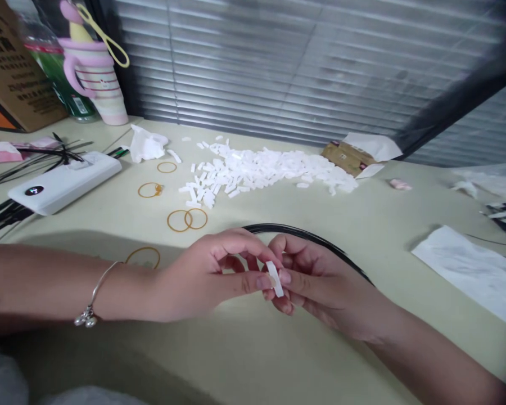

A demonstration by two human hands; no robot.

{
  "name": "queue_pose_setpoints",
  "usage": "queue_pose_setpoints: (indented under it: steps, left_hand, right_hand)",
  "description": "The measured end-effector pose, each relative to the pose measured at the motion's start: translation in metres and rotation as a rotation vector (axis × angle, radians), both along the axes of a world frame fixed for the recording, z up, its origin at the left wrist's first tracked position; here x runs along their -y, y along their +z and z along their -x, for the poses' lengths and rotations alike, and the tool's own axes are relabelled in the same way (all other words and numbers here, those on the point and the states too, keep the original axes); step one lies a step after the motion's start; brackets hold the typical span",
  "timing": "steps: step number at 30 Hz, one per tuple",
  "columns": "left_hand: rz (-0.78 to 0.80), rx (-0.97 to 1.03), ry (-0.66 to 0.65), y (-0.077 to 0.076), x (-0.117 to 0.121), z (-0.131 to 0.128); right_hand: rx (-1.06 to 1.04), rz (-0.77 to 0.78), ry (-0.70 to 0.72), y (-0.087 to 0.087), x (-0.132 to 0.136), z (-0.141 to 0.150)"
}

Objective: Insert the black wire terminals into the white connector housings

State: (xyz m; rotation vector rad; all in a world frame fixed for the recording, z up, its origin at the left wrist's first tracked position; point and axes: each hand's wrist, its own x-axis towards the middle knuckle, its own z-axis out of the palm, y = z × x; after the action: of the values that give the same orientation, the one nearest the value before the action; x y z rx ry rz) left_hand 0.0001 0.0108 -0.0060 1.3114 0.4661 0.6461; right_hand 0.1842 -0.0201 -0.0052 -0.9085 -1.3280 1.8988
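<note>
A small white strip (pixel 275 279) is pinched between my two hands, above the table's front part. The thumb and fingers of my left hand (pixel 225 270) close on its left side. My right hand (pixel 316 275) grips it from the right, thumb against the strip. A thin, paler edge shows beside my left thumb. Behind my hands curves a bundle of thin black cables (pixel 303 230), partly hidden by my right hand. Farther back lies a spread pile of similar white pieces (pixel 253 169).
Several yellow rubber bands (pixel 179 220) lie left of the pile. A white power bank (pixel 67 183) with black cables, crumpled tissue (pixel 147 143), and a tumbler (pixel 101 79) stand at left. Right are an opened brown packet (pixel 348 157) and a white sheet (pixel 472 270). Blinds (pixel 278 67) border the back.
</note>
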Motion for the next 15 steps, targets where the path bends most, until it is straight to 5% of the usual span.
queue_pose_setpoints:
  steps: [2, 5, 9, 15]
  left_hand:
    - [-0.021, -0.018, 0.002, 0.004, 0.005, 0.002]
    - [-0.063, -0.183, 0.032, 0.006, 0.018, 0.005]
    - [0.268, -0.365, -0.306, 0.001, 0.03, 0.008]
    - [-0.045, -0.445, -0.485, 0.0, 0.021, 0.008]
  right_hand:
    - [0.061, -0.045, 0.037, 0.001, -0.003, -0.005]
    - [0.463, -0.387, -0.015, 0.001, -0.014, -0.013]
    - [0.829, -0.724, -0.155, -0.006, -0.035, -0.016]
    - [0.932, -0.91, -0.049, -0.014, -0.055, -0.006]
